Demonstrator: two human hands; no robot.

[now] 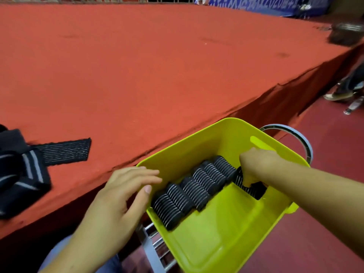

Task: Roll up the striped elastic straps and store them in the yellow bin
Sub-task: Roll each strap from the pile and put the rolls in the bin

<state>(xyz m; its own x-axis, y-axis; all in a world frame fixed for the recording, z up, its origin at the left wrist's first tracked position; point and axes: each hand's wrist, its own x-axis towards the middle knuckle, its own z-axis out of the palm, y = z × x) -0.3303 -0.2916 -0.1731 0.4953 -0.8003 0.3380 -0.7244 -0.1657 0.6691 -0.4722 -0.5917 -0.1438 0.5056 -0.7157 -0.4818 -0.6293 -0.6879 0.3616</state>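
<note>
While our right hand [258, 164] reaches down into the yellow-green plastic bin [226, 237], its fingers curl round a black rolled strap with thin white stripes [243, 181]. That strap sits at the far end of a row of rolled striped straps [189, 191], which lies along the bin wall between our two hands. Our right forearm crosses the bin's rim and hides part of it. Our left hand [126, 192] is open, fingers straight and close together, fingertips at the bin's rim just beside the near end of the row; we cannot tell whether they touch it. Left of that hand, on the wide red felt-covered table [137, 66], lies a heap of unrolled black straps with grey stripes [21, 174], with one flat strap end [65, 152] pointing toward the bin. The table's edge runs just beyond both hands, close against the bin. Below the left hand, silver metal bars [151, 247] show beneath the bin. Just beyond the right hand, a grey ring [306, 143] stands behind the bin wall. Well beyond it, a shoe [338, 95] and a clear bottle [352, 106] lie on the dark red floor [325, 194].
</note>
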